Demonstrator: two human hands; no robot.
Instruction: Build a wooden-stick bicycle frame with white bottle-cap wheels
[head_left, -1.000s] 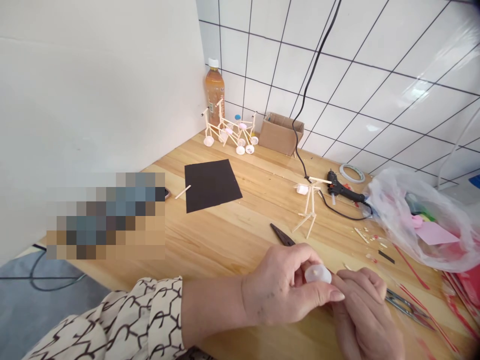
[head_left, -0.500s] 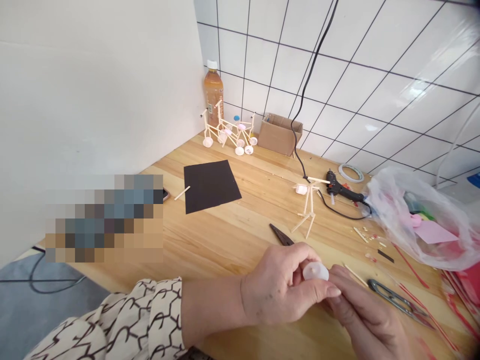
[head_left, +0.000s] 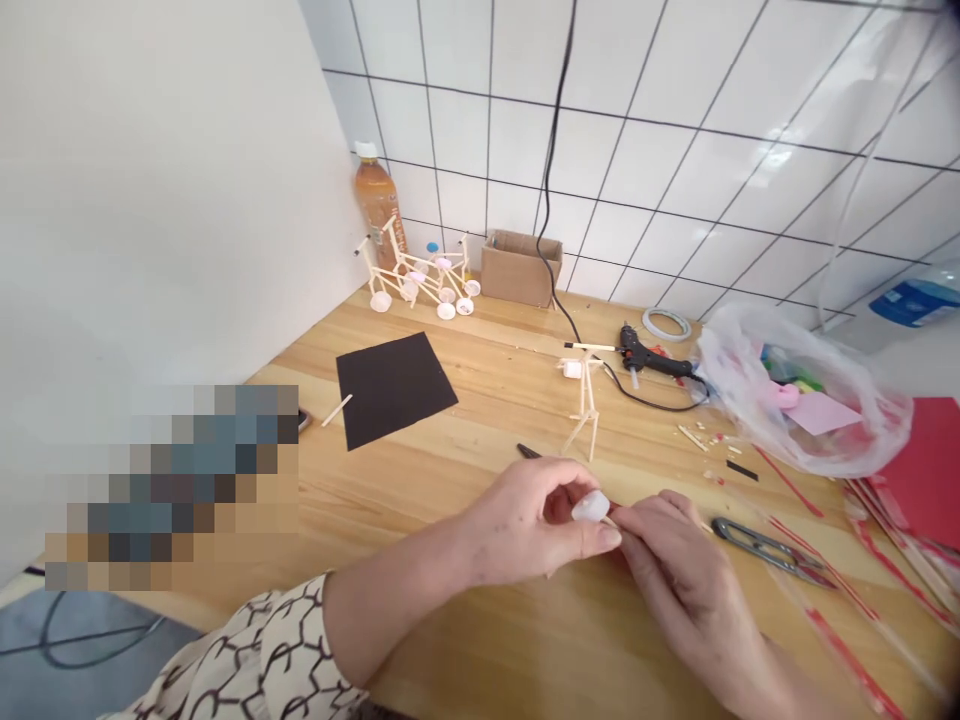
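Observation:
Between the thumb and fingers of my left hand [head_left: 525, 525] is a small white rounded piece [head_left: 590, 506], partly covered by the fingers. My right hand [head_left: 679, 565] is closed beside it, pinching a thin wooden stick [head_left: 611, 522] whose end reaches to the white piece; most of the stick is hidden. Just beyond my hands, a frame of thin sticks [head_left: 589, 400] with a white roll on it stands on the table. The dark tip of a pair of pliers [head_left: 528, 451] pokes out behind my left hand. Thread snips [head_left: 772, 550] lie right of my right hand.
Several small stick bicycles [head_left: 420, 275] stand by a drink bottle [head_left: 377, 205] and a cardboard box [head_left: 521, 270] at the wall. Black paper [head_left: 394, 390] lies left of centre. At right are a glue gun [head_left: 652, 357], tape roll [head_left: 666, 324] and plastic bag [head_left: 795, 400].
Both hands have moved slightly away from me, and the white piece has turned. The stick by my right fingers now shows. The whole view has shifted.

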